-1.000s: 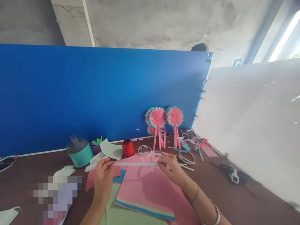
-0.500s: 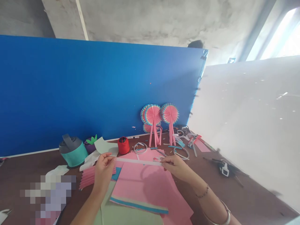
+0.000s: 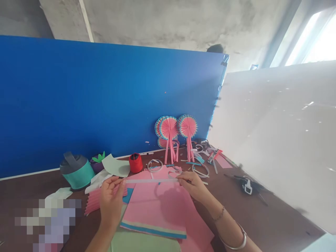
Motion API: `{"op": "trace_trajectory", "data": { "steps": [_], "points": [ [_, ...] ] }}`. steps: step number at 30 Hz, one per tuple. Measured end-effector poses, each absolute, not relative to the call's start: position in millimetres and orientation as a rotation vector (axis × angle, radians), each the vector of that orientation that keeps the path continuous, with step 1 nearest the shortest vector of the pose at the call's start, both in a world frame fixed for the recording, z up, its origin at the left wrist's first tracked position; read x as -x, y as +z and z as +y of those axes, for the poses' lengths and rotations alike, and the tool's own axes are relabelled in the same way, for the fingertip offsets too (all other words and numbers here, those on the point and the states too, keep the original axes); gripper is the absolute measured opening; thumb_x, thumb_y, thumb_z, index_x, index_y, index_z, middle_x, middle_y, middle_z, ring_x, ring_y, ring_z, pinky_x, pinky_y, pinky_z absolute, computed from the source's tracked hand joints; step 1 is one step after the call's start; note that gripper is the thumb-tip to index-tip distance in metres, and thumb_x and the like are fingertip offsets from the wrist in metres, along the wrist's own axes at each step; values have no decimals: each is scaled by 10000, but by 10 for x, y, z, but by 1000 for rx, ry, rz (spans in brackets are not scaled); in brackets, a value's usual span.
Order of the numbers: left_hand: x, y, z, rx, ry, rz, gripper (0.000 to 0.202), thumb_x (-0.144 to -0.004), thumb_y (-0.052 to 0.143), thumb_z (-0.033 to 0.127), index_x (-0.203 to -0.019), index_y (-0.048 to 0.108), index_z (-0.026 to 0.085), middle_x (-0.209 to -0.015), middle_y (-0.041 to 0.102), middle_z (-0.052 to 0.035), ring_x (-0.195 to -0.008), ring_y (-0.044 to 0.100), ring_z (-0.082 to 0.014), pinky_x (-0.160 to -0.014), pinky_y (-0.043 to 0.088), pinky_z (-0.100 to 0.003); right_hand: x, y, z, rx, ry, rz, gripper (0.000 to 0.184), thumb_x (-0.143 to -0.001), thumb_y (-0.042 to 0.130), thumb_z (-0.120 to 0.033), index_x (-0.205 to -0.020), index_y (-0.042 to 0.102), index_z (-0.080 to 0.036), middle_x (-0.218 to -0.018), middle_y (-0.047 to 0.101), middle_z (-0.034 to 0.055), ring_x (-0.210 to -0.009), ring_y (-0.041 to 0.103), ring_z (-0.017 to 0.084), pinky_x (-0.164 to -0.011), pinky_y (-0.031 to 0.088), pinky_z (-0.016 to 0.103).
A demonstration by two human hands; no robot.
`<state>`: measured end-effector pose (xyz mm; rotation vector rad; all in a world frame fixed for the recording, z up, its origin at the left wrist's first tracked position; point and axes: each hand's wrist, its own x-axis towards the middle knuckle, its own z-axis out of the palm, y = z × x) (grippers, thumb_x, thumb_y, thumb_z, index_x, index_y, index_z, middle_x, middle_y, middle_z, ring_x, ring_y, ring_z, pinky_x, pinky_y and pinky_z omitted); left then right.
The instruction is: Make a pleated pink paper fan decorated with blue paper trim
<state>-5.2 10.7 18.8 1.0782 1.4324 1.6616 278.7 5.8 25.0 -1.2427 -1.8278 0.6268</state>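
A thin white paper strip point(image 3: 151, 181) is stretched level between my two hands. My left hand point(image 3: 110, 201) pinches its left end and my right hand point(image 3: 191, 184) pinches its right end. Both hands hover just above a stack of pink paper sheets point(image 3: 157, 206) with blue and green sheets under it. A folded pink pleated piece point(image 3: 94, 203) lies beside my left hand.
Round pink paper fans on sticks point(image 3: 175, 134) lean against a blue partition point(image 3: 105, 101) at the back. A teal basket point(image 3: 76, 171), a red spool point(image 3: 135, 162), tape rings point(image 3: 201, 170) and paper scraps lie on the brown table point(image 3: 275, 217). A white partition point(image 3: 283, 140) closes the right side.
The view has drifted, so everything sits a little further left and lower. My hands keep the strip stretched between them in the same way.
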Motion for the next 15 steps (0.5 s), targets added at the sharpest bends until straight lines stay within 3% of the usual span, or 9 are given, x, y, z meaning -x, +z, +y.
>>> {"op": "trace_trajectory", "data": {
  "steps": [8, 11, 15],
  "points": [
    [-80, 361, -35, -1240, 1978, 1351, 318, -682, 714, 326, -898, 521, 195, -756, 651, -17, -685, 645, -164, -587, 526, -269, -2746, 222, 48, 1284, 692, -1584, 209, -747, 514, -250, -580, 623, -185, -585, 543, 7, -605, 473, 149, -616, 350, 269],
    [-156, 580, -158, -1510, 2228, 1111, 264, -684, 720, 210, -879, 543, 192, -719, 651, 4, -670, 648, -164, -644, 542, -315, -2687, 233, 34, 1228, 900, -1333, 227, -728, 550, -297, -534, 551, -178, -584, 506, 3, -607, 444, 143, -597, 345, 264],
    [-47, 919, -290, -1791, 2235, 1113, 106, -709, 691, 155, -764, 612, 201, -698, 646, -9, -691, 619, -181, -697, 533, -371, -2767, 229, 64, 1201, 964, -1135, 265, -712, 568, -305, -498, 474, -180, -570, 465, -1, -616, 437, 142, -631, 366, 282]
  ]
}}
